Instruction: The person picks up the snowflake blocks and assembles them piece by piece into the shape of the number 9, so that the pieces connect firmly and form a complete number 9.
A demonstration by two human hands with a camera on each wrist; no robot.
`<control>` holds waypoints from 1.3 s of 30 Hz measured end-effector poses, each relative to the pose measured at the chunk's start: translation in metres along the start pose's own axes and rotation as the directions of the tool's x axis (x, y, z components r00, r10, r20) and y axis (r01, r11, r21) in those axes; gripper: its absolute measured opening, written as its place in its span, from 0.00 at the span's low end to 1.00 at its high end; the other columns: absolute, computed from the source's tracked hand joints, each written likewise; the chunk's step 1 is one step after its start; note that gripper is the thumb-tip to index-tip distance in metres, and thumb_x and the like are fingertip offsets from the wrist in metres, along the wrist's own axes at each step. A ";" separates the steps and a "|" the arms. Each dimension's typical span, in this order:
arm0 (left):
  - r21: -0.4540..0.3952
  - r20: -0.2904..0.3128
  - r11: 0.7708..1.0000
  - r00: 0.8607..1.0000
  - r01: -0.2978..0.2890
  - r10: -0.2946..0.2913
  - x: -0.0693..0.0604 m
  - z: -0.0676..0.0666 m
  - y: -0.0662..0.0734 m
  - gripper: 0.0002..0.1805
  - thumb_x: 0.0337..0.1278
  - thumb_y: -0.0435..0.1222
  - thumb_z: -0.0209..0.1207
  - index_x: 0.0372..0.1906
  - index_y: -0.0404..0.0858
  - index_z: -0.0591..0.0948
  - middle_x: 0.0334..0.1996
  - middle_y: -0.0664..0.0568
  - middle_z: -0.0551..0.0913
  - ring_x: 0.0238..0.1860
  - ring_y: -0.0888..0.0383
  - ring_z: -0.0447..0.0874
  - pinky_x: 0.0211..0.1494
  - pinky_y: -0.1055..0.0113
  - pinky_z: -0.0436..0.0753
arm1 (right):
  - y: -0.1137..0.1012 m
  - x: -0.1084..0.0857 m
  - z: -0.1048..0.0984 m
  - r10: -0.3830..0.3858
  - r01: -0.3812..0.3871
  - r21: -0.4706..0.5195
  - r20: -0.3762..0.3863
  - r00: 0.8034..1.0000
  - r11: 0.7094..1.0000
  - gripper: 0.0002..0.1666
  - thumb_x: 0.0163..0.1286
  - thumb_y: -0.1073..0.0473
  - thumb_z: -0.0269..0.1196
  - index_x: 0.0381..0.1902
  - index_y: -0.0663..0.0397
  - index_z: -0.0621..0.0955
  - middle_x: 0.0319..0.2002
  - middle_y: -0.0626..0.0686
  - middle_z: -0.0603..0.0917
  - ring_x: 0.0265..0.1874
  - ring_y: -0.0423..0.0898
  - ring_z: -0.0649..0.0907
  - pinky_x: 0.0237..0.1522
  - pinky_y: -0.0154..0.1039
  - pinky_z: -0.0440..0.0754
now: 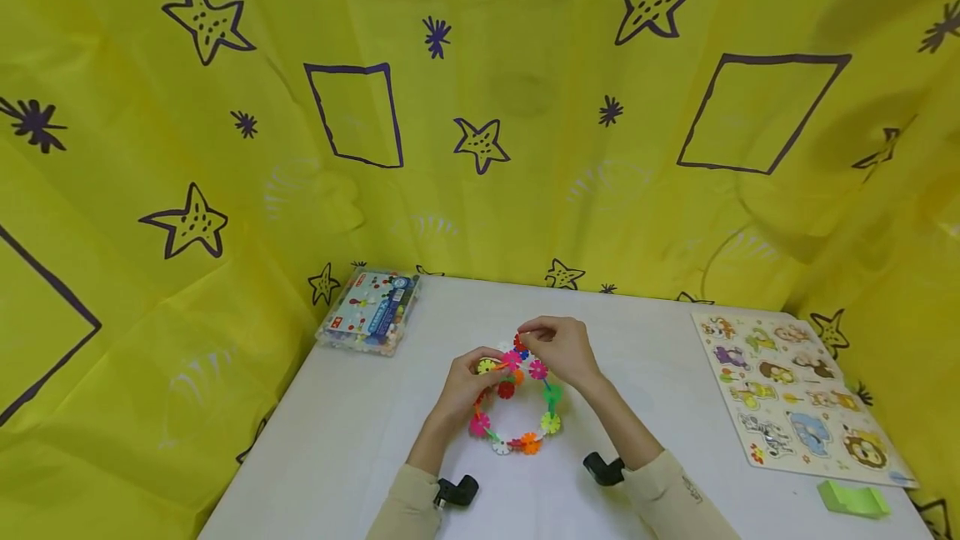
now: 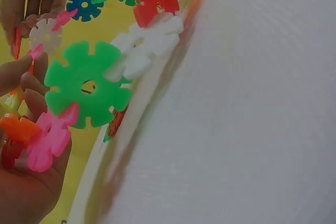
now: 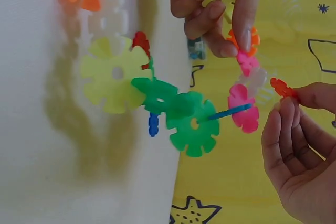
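Note:
A ring of interlocking flower-shaped plastic discs (image 1: 531, 442), in pink, green, yellow, white, orange, red and blue, hangs down in front of me. My left hand (image 1: 459, 388) pinches its upper left part between thumb and fingers, near an orange disc (image 3: 251, 41). My right hand (image 1: 564, 350) pinches a small red disc (image 3: 282, 87) by its edge at the top of the ring. In the right wrist view this red disc is apart from the pink disc (image 3: 242, 109). The left wrist view has a large green disc (image 2: 86, 85) closest to the camera.
A clear box of colourful pieces with a printed cover (image 1: 372, 302) lies at the table's back left. On the right are an animal puzzle board (image 1: 776, 372) and a light green block (image 1: 853, 499). Yellow patterned cloth (image 1: 525, 215) surrounds the white table (image 1: 322, 440).

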State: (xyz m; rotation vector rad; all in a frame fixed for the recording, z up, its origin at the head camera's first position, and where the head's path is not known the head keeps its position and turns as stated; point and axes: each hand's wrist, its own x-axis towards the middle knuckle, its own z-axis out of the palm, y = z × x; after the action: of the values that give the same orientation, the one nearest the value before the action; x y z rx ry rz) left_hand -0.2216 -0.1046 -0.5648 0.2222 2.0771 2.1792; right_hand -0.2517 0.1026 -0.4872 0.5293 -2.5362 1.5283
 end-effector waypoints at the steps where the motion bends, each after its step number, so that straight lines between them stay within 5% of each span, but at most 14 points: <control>1: 0.001 -0.005 1.000 1.000 0.000 0.000 0.000 0.000 0.000 0.15 0.64 0.43 0.71 0.51 0.42 0.86 0.30 0.35 0.80 0.24 0.49 0.71 0.27 0.67 0.73 | -0.002 0.000 0.001 -0.014 0.014 -0.009 0.005 1.000 1.000 0.04 0.69 0.60 0.71 0.38 0.54 0.91 0.29 0.47 0.90 0.26 0.45 0.86 0.27 0.37 0.83; 6: -0.002 -0.013 1.000 1.000 -0.025 0.025 0.001 0.002 0.001 0.14 0.64 0.42 0.71 0.49 0.40 0.87 0.34 0.51 0.81 0.27 0.49 0.72 0.31 0.66 0.75 | -0.010 0.001 0.003 -0.057 0.058 -0.060 0.012 0.998 0.997 0.03 0.67 0.62 0.73 0.37 0.55 0.91 0.26 0.45 0.87 0.25 0.42 0.83 0.28 0.36 0.82; 16: 0.072 -0.030 0.997 0.999 -0.041 0.044 0.001 0.005 0.004 0.10 0.65 0.42 0.70 0.47 0.44 0.89 0.32 0.54 0.80 0.24 0.55 0.71 0.32 0.66 0.74 | -0.014 0.002 0.005 -0.062 0.066 -0.118 0.039 0.997 0.991 0.03 0.65 0.63 0.71 0.35 0.54 0.92 0.26 0.45 0.86 0.25 0.41 0.82 0.28 0.36 0.81; 24: 0.113 -0.041 0.992 0.997 -0.056 0.061 0.000 0.006 0.004 0.09 0.64 0.40 0.70 0.46 0.41 0.89 0.32 0.54 0.84 0.27 0.53 0.77 0.34 0.65 0.79 | -0.015 0.005 0.000 -0.049 0.067 -0.138 0.134 0.990 0.988 0.05 0.66 0.63 0.70 0.35 0.55 0.92 0.28 0.46 0.88 0.26 0.40 0.83 0.28 0.38 0.83; 32: 0.124 -0.027 0.990 0.997 -0.070 0.074 0.000 0.005 0.002 0.10 0.64 0.40 0.70 0.47 0.41 0.90 0.38 0.53 0.88 0.32 0.52 0.83 0.37 0.66 0.83 | -0.012 0.009 -0.007 0.039 -0.018 -0.072 0.298 0.954 0.997 0.11 0.71 0.57 0.70 0.45 0.57 0.91 0.36 0.50 0.91 0.29 0.44 0.88 0.32 0.39 0.87; 39: 0.113 -0.025 0.991 0.997 -0.069 0.073 0.000 0.005 0.003 0.11 0.64 0.37 0.69 0.48 0.37 0.89 0.34 0.51 0.88 0.30 0.56 0.83 0.38 0.66 0.85 | -0.008 0.012 -0.012 0.020 -0.017 -0.012 0.369 0.929 1.000 0.14 0.71 0.55 0.71 0.46 0.59 0.90 0.36 0.52 0.91 0.32 0.50 0.90 0.37 0.50 0.89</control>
State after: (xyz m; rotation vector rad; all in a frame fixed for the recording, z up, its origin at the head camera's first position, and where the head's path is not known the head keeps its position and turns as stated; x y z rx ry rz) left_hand -0.2209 -0.1000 -0.5620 0.2812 2.2432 2.1187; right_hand -0.2611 0.1070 -0.4718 0.8693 -2.8223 1.5481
